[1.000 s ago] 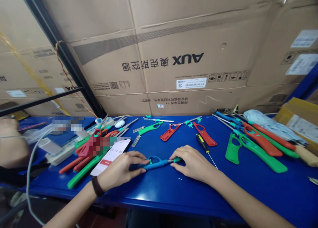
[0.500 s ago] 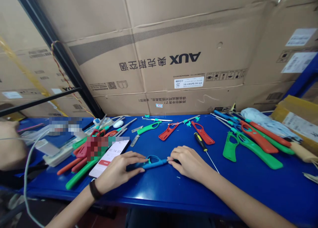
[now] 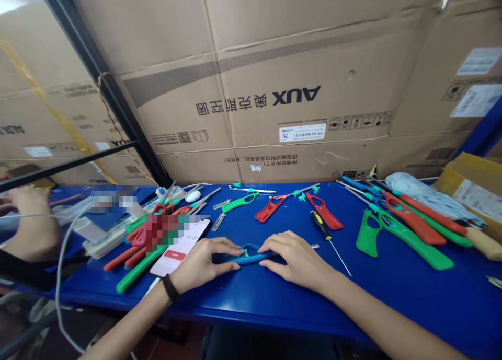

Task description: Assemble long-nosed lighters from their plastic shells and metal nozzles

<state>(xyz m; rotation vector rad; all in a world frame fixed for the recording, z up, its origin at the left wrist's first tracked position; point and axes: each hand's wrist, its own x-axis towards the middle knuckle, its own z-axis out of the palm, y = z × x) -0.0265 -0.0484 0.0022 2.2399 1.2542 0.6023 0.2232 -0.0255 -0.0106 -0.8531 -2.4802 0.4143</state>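
Note:
A blue long-nosed lighter (image 3: 253, 258) lies crosswise just above the blue table, with a teal trigger inside its loop. My left hand (image 3: 204, 260) pinches its handle end between thumb and fingers. At the other end my right hand (image 3: 292, 255) closes round the front of the body, and the metal tip sticks out past the fingers. Both hands hide parts of the lighter. To the right lies a black and yellow screwdriver (image 3: 320, 225). Behind the hands are red lighter shell halves (image 3: 326, 213) and a green shell half (image 3: 240, 203) beside clear fuel tanks.
At the left, several lighters (image 3: 137, 271) are heaped beside a phone (image 3: 182, 247) and a power strip (image 3: 104, 245). More green and red lighters (image 3: 419, 240) lie at the right by a glove (image 3: 427, 195). Another person's hand (image 3: 33, 221) is at far left. A large carton (image 3: 251, 88) stands behind.
My right hand has moved from the lighter's tip back along its body, so the metal tip now shows beyond it. My left hand keeps its hold. The view has shifted slightly left.

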